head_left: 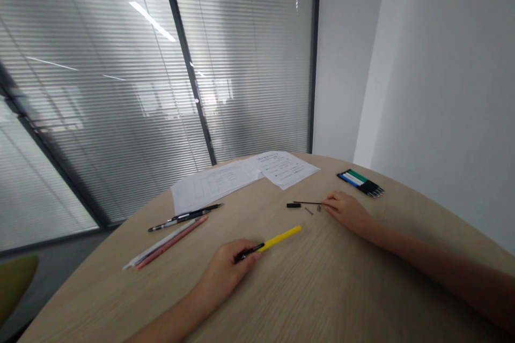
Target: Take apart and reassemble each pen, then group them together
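Within the curled fingers of the left hand (229, 260) is the dark end of a yellow pen barrel (281, 238), held firmly, its yellow length jutting out beyond the thumb. Ahead and to the right of that grip, the right hand (346, 211) has its fingertips at one end of a thin black rod (303, 202); whether they pinch it or merely touch it, I cannot tell. Just beside those fingertips lies a small metal piece (319, 208), with a short black tube (293, 205) farther left. Beyond the right hand sits a row of pens (356, 180).
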The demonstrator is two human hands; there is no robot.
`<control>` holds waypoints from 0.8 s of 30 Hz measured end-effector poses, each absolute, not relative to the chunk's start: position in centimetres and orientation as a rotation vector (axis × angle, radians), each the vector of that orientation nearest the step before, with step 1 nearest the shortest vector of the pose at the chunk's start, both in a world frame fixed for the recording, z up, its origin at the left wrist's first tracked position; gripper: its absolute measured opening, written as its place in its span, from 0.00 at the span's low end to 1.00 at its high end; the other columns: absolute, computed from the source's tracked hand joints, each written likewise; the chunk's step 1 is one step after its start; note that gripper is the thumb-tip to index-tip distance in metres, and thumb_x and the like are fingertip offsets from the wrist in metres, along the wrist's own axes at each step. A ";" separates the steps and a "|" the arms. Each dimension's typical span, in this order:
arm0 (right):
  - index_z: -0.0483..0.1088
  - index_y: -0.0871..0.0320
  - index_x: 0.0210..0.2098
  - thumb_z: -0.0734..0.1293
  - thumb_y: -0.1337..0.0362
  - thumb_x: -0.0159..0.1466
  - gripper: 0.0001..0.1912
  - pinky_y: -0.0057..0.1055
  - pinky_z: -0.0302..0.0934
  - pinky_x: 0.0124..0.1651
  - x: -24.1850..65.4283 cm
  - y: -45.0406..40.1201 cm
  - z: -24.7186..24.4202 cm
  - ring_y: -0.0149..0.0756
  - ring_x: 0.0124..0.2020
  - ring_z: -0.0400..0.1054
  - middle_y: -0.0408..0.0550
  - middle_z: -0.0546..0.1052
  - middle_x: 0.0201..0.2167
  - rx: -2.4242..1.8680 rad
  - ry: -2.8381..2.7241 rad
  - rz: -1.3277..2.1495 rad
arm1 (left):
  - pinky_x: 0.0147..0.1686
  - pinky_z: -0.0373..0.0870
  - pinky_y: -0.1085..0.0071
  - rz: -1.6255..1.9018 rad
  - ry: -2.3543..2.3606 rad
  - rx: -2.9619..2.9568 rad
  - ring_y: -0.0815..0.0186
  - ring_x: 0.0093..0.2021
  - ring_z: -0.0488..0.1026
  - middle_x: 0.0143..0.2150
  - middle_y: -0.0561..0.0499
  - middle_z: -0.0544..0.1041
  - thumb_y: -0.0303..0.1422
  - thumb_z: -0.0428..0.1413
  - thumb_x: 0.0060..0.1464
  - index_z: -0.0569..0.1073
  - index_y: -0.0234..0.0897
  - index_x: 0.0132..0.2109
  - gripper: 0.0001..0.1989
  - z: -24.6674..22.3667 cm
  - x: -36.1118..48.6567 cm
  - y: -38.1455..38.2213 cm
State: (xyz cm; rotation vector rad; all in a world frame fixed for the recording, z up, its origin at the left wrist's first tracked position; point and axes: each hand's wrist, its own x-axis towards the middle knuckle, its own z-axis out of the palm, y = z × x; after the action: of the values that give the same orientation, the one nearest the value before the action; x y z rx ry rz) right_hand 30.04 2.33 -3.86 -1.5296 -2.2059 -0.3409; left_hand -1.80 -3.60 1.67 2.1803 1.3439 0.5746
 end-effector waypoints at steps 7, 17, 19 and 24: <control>0.72 0.58 0.36 0.58 0.67 0.60 0.11 0.34 0.59 0.40 29.8 2.2 -3.7 0.38 0.37 0.65 0.50 0.72 0.34 -1.553 -2.223 -0.370 | 0.30 0.62 0.73 0.631 1.362 2.213 0.64 0.31 0.69 0.31 0.50 0.75 0.35 0.49 0.46 0.74 0.37 0.35 0.12 1.4 -2.0 -3.3; 0.72 0.56 0.31 0.59 0.66 0.59 0.09 0.33 0.55 0.38 29.7 2.1 -3.6 0.37 0.36 0.66 0.47 0.73 0.32 -1.589 -2.206 -0.445 | 0.27 0.61 0.74 0.556 1.404 2.330 0.66 0.27 0.68 0.27 0.52 0.74 0.31 0.49 0.45 0.74 0.37 0.33 0.09 1.7 -2.4 -3.0; 0.72 0.56 0.29 0.60 0.66 0.59 0.09 0.35 0.53 0.39 29.6 2.0 -3.5 0.37 0.35 0.66 0.47 0.74 0.32 -1.624 -2.178 -0.475 | 0.27 0.61 0.74 0.543 1.396 2.338 0.66 0.27 0.68 0.27 0.52 0.74 0.31 0.49 0.46 0.74 0.38 0.33 0.09 1.7 -2.4 -3.0; 0.71 0.57 0.27 0.60 0.68 0.58 0.09 0.34 0.51 0.40 29.4 1.8 -3.3 0.36 0.35 0.66 0.46 0.74 0.30 -1.647 -2.171 -0.484 | 0.29 0.61 0.74 0.508 1.388 2.372 0.66 0.29 0.68 0.29 0.51 0.74 0.30 0.49 0.45 0.73 0.37 0.34 0.10 2.1 -2.5 -3.0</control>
State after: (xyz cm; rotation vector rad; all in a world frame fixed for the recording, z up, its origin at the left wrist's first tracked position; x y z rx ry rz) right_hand 29.41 1.83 -3.28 -1.6469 -2.1713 -0.4837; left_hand -2.45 -3.03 2.05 2.3715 1.3880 0.5076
